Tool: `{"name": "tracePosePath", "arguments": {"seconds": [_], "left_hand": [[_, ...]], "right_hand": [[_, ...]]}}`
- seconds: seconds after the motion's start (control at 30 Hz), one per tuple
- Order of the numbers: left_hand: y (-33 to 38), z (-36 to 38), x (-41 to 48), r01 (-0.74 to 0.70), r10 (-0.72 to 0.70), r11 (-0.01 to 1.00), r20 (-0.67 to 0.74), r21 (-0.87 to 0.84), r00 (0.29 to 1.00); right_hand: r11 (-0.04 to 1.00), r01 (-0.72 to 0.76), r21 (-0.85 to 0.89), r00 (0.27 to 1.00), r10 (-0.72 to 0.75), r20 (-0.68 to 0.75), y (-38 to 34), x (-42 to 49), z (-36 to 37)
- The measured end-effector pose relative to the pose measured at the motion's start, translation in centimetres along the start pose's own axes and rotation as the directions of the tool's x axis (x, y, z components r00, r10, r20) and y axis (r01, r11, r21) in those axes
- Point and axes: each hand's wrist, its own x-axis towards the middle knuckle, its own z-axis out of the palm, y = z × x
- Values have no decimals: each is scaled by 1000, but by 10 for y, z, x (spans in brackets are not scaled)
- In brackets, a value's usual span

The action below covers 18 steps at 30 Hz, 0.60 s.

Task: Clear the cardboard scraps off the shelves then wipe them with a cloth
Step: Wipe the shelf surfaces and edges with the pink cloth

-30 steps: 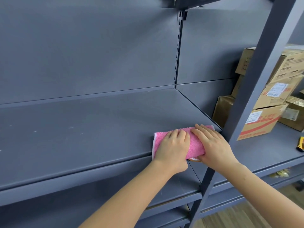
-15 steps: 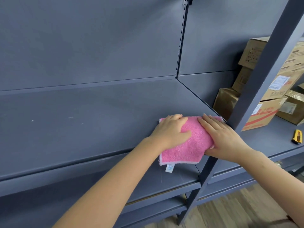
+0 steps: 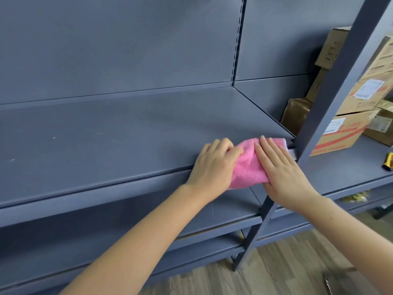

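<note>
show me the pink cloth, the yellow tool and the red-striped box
pink cloth (image 3: 246,167): head view, its bunched middle
yellow tool (image 3: 388,161): head view, its yellow body
red-striped box (image 3: 344,135): head view, its front face

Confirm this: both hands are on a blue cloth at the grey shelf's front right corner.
Wrong colour: the head view shows a pink cloth, not blue. The left hand and right hand are both on it at the front right corner of the grey shelf.

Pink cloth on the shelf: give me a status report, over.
Left hand grips pink cloth, right hand flat on it. Cloth at front right corner of shelf. Upright post just right of it.
</note>
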Motion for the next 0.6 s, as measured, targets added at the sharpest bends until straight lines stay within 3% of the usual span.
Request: {"name": "tracePosePath", "arguments": {"seconds": [0.1, 0.2, 0.37, 0.5, 0.6], "left_hand": [[7, 15, -39, -107, 109, 994, -162, 21, 981], [2, 37, -71, -197, 201, 979, -160, 44, 966], [-17, 89, -85, -54, 44, 997, 163, 58, 986], [-32, 129, -71, 59, -78, 995, 240, 83, 968], [-60, 165, -65, 192, -227, 974, 469, 122, 854]], "right_hand": [[998, 36, 44, 989, -30, -146, -12, -30, 20], [996, 37, 82, 993, -28, -114, -19, -57, 46], [1000, -20, 9, 995, 19, 94, -28, -65, 96], [993, -61, -104, 978, 80, 192, -22, -42, 143], [992, -79, -102, 892, 116, 438, -12, -28, 180]]}}
